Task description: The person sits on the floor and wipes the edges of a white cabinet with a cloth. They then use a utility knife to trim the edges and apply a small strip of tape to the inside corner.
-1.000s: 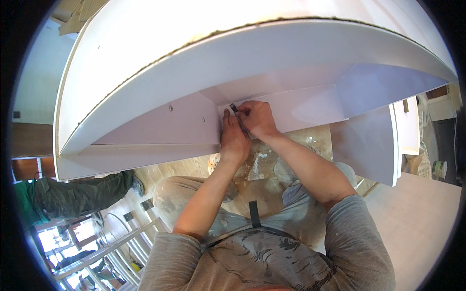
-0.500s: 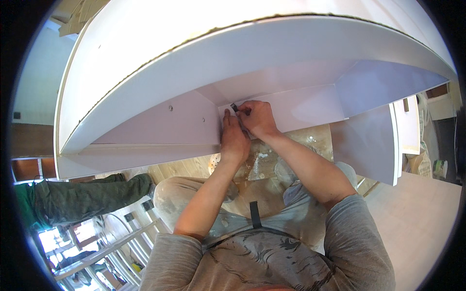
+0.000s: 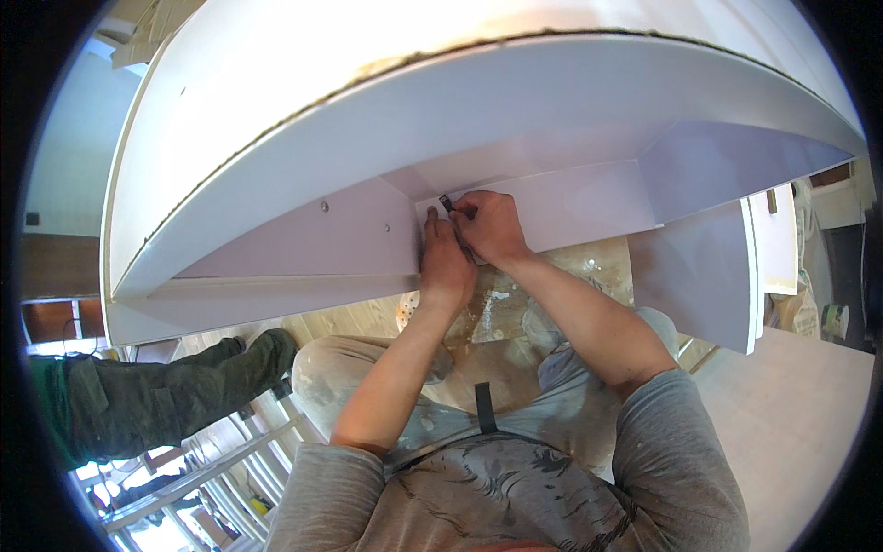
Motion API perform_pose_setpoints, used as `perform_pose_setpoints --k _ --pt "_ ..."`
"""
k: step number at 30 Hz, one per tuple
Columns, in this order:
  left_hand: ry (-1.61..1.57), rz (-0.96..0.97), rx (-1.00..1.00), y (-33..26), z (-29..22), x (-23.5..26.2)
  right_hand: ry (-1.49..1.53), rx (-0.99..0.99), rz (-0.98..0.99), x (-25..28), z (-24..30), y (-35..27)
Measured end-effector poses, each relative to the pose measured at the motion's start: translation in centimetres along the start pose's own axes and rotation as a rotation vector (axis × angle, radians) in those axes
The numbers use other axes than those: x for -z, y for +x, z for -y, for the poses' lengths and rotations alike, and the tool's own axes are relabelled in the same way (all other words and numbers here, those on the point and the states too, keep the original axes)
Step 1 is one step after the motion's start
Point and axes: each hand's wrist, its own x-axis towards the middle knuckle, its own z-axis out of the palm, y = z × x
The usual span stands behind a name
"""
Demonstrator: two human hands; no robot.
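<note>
Right hand: the right hand (image 3: 492,224) is bent at the fingers and appears to pinch a small object between thumb and fingertips.
Small dark piece: the small dark piece (image 3: 446,202) projects from those fingertips, up and to the left of the right hand's knuckles; its lower part is covered, so its kind cannot be told. A fingertip hold probably suits so slight an object in a tight corner.
Left hand: the left hand (image 3: 447,267) lies just beside the right, its fingers extended along the panel; whether its thumb grips anything is hidden. The flat placing presumably steadies the work and gives the right hand a rest.
Pale panel: the pale panel (image 3: 579,201) lies beneath both hands and extends to their right, offering them a firm backing.
Side panel: the side panel (image 3: 294,235), left of the left hand, bears two round metal fittings (image 3: 325,206).
Stained board: the stained board (image 3: 589,276) lies below the right hand.
Co-worker: a leg in dark trousers (image 3: 156,405) appears well to the left of both hands.
</note>
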Motion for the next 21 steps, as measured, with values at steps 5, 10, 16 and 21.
perform_pose_setpoints --k 5,10,16,21 --pt "0.000 0.002 0.000 -0.05 -0.43 0.25 -0.035 0.011 0.019 -0.13 -0.28 0.28" --pt "0.034 0.005 -0.036 -0.36 -0.53 0.41 -0.014 0.039 -0.016 -0.37 -0.28 0.11" --pt "0.060 0.003 -0.043 -0.24 -0.39 0.37 -0.009 0.060 0.008 -0.22 -0.43 0.20" --pt "0.100 -0.001 -0.082 -0.14 -0.27 0.20 -0.016 0.030 0.034 -0.07 -0.32 0.29"
